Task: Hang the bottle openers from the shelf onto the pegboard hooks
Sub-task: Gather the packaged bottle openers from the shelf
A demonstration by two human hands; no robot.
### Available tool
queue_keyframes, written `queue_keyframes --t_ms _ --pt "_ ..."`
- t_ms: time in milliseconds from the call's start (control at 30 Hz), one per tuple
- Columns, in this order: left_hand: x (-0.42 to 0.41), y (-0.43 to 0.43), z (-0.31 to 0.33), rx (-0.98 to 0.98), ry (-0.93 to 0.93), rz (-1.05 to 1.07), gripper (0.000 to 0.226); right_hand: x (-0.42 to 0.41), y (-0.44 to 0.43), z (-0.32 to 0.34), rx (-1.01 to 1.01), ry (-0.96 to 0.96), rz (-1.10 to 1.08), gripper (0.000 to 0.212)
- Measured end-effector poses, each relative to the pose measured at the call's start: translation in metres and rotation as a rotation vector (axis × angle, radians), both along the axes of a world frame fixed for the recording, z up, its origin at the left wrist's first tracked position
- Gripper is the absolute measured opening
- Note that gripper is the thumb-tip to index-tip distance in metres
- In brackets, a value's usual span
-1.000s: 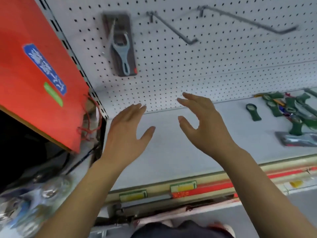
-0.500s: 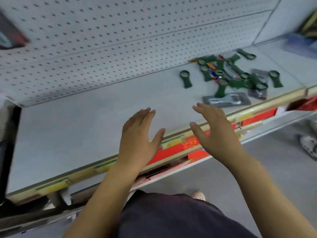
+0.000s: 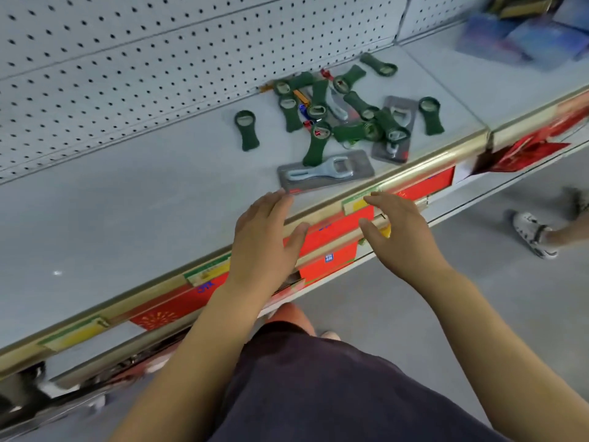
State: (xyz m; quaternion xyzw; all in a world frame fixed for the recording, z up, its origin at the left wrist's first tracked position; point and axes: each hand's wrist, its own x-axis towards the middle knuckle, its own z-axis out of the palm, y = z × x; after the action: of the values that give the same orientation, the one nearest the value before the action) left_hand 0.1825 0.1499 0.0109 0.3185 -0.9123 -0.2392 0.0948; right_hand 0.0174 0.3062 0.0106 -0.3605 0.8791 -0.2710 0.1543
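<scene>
Several dark green bottle openers lie in a loose pile on the grey shelf, one green opener apart at the left. A grey carded metal opener lies nearest the shelf's front edge, a second carded opener to its right. My left hand hovers open over the front edge, fingertips just short of the near card. My right hand is open beside it, holding nothing. The white pegboard rises behind the shelf; its hooks are out of view.
The shelf's gold front rail carries red and yellow price labels. Blurred blue packages sit on the neighbouring shelf at top right. Another person's foot in a white shoe stands on the grey floor at right.
The view has swung right and down from the pegboard hooks to the opener pile. Both hands have come closer to the carded opener, staying open and empty.
</scene>
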Motion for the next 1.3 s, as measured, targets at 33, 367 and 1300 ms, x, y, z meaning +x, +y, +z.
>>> queue_keyframes --t_ms 33,367,1300 --pt "-0.008 -0.003 -0.001 -0.003 -0.014 -0.005 0.053 -0.008 -0.004 -0.003 -0.002 -0.006 -0.021 0.042" --pt "-0.095 -0.053 -0.030 -0.004 -0.069 -0.108 0.050 -0.078 -0.047 -0.019 -0.006 -0.062 -0.212 0.035" --pt "-0.167 -0.031 -0.053 0.099 0.057 0.473 0.050 -0.252 -0.088 -0.039 0.056 0.024 0.218 0.067"
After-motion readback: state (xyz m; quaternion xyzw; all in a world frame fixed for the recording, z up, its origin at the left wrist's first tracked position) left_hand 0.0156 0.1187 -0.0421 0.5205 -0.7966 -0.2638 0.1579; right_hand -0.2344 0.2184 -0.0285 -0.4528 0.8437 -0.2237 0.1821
